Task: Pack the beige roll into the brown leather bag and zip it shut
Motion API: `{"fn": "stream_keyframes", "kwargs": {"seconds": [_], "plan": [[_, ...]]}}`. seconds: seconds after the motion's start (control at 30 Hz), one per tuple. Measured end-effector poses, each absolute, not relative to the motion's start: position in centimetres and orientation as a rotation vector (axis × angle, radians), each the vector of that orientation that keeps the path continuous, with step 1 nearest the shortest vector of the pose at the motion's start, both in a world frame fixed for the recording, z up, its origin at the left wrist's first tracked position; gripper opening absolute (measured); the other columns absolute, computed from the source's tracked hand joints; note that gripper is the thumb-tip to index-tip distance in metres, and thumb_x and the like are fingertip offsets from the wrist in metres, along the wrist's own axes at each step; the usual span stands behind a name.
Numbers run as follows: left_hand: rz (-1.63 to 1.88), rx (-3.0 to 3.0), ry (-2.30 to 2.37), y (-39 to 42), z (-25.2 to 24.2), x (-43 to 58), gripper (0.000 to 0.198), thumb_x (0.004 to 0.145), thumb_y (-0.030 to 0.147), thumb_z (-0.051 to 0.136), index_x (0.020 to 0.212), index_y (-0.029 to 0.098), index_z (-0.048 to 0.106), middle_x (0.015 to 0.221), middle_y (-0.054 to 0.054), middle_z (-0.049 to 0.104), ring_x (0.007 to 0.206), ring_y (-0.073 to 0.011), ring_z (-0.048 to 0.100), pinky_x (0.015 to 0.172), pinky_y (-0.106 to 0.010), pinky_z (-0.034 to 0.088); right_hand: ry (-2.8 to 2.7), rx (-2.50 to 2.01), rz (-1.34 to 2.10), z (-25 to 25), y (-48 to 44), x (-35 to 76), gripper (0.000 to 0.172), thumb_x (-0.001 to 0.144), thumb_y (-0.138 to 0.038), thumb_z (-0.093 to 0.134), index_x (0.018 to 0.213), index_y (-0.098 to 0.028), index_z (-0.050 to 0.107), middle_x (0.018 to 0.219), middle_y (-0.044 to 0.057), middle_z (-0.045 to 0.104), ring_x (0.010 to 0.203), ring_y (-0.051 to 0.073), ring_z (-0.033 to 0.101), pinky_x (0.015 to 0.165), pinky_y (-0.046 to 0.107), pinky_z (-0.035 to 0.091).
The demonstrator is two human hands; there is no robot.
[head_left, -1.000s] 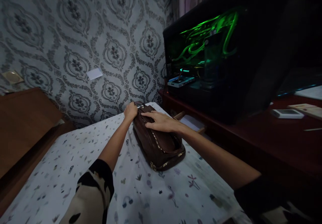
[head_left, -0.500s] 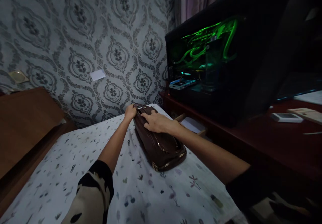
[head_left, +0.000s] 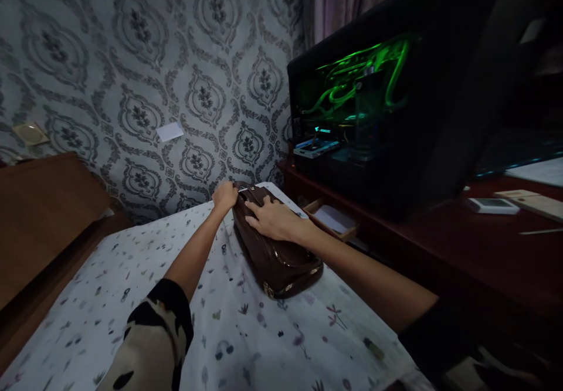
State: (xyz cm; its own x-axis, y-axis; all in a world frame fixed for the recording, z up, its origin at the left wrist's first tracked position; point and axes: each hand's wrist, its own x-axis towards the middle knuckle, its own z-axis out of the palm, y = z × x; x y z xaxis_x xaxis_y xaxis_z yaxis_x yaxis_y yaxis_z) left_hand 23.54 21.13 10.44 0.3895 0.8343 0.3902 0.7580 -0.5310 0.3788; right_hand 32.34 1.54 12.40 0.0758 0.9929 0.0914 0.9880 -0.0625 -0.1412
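Observation:
A brown leather bag (head_left: 281,259) with gold trim lies on a white patterned bedsheet (head_left: 132,297), lengthwise away from me. My left hand (head_left: 226,194) is closed around the bag's far end. My right hand (head_left: 270,218) rests on top of the bag near that same end, fingers bent and pinched at the top seam; what they pinch is too small to make out.
A dark red desk (head_left: 440,244) stands right of the bed with a glass computer case (head_left: 356,109) glowing green, a white device (head_left: 492,205) and an open drawer (head_left: 329,220). A wooden headboard (head_left: 39,215) is at left. Patterned wallpaper is behind.
My right hand slid a little toward the bag's far end and its fingers curled from flat to pinched. The left hand has kept its grip.

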Motion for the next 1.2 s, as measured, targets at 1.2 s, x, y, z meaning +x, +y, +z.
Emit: {"fn": "stream_keyframes", "kwargs": {"seconds": [1.2], "plan": [[0.582,2.264,0.935,24.1,9.2,26.6,0.032,0.095,0.036,0.063,0.119,0.014,0.062,0.118,-0.008,0.065,0.101,-0.0205,0.065,0.087,-0.041,0.058,-1.916,-2.007,0.298,12.5,0.4,34.1,0.077,0.086,-0.052,0.053,0.155,-0.023,0.037,0.151,0.019,0.046,0.139,0.04,0.043,0.108,0.053,0.036]]}}
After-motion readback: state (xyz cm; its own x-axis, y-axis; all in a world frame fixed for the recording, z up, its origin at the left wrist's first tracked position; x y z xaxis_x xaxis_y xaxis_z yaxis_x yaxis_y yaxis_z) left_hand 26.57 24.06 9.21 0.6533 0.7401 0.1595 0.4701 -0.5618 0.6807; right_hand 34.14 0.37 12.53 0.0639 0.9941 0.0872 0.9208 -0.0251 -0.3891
